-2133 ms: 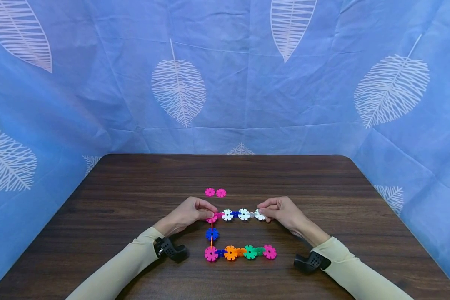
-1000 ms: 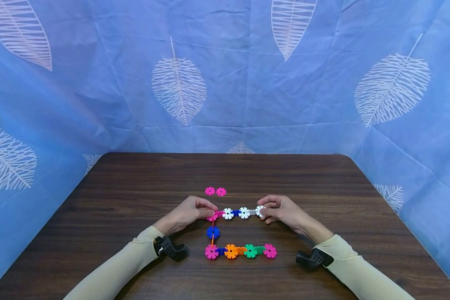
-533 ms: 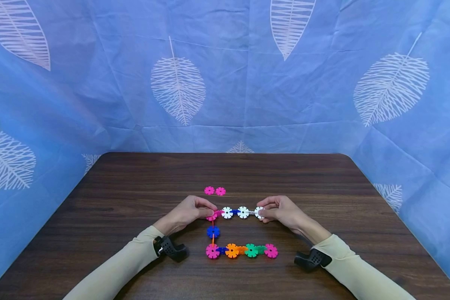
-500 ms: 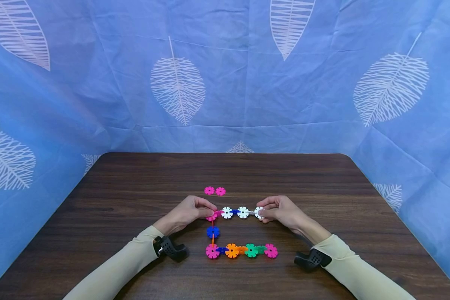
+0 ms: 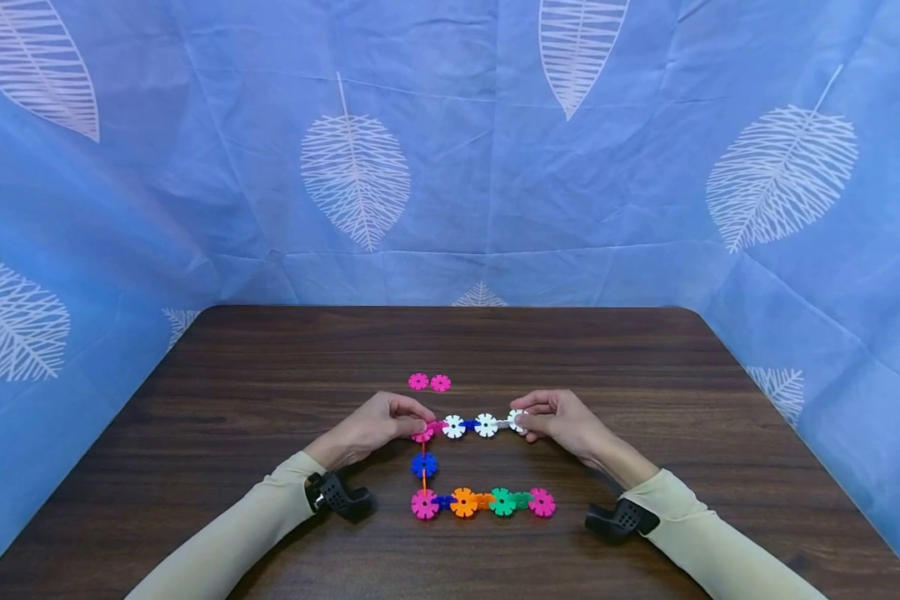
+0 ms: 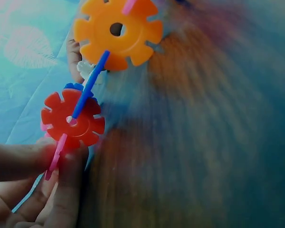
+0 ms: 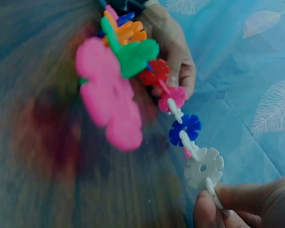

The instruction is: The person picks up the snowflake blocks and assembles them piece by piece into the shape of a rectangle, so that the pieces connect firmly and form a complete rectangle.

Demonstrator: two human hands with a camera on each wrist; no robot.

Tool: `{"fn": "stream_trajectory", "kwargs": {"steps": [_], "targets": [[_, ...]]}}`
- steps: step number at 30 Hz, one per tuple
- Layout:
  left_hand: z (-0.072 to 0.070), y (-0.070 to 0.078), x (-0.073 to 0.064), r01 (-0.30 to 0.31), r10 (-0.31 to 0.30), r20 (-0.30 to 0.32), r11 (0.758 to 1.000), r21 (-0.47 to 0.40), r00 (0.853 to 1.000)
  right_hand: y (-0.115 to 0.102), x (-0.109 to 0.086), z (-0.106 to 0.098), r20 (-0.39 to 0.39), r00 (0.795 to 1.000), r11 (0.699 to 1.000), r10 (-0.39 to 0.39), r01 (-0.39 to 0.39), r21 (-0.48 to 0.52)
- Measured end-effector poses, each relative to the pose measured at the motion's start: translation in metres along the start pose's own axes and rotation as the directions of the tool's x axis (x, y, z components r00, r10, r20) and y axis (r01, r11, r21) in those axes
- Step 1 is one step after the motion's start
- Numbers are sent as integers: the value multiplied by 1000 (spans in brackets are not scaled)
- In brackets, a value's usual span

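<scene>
In the head view, a joined chain of notched plastic snowflake discs forms three sides of a rectangle. My left hand [image 5: 371, 429] pinches the pink disc [image 5: 422, 434] at its far left corner. At the far row's right end, my right hand [image 5: 570, 427] holds a white disc [image 5: 515, 419] between thumb and fingers. Between the hands run white and blue discs, with another white disc [image 5: 486, 425] in the middle. A blue disc [image 5: 423, 465] sits in the left side. The near row ends in a pink disc [image 5: 542, 502], beyond a green disc [image 5: 503, 502] and an orange disc [image 5: 463, 502].
Two loose pink discs, a left one [image 5: 417, 382] and a right one [image 5: 441, 383], lie behind the chain on the dark wooden table [image 5: 285, 350]. A blue curtain [image 5: 450, 167] with white leaf prints hangs behind and beside the table.
My right hand has shifted slightly left, and the white end disc has risen a little. The left hand keeps its pinch on the pink corner disc, nearly still.
</scene>
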State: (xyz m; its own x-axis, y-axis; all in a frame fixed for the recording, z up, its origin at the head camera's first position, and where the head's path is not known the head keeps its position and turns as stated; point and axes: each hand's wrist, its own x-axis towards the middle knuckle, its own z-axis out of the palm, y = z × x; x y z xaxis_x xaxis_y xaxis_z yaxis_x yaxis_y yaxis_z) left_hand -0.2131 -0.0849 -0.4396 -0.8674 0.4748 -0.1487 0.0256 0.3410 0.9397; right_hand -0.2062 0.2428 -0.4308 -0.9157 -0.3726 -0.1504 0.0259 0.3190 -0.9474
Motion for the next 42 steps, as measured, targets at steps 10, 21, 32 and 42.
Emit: {"fn": "stream_trajectory", "kwargs": {"steps": [10, 21, 32, 42], "targets": [[-7, 21, 2, -96, 90, 32, 949, 301, 995, -5, -3, 4, 79, 997, 999, 21, -23, 29], [6, 45, 7, -241, 189, 158, 860, 450, 969, -4, -4, 7, 136, 991, 1000, 1, -3, 16], [20, 60, 15, -278, 171, 240, 796, 538, 956, -10, -6, 14, 146, 989, 1000, -21, 20, 5], [27, 67, 16, -305, 136, 315, 753, 584, 939, -11, -5, 14, 150, 988, 1000, -27, 27, 3]]}}
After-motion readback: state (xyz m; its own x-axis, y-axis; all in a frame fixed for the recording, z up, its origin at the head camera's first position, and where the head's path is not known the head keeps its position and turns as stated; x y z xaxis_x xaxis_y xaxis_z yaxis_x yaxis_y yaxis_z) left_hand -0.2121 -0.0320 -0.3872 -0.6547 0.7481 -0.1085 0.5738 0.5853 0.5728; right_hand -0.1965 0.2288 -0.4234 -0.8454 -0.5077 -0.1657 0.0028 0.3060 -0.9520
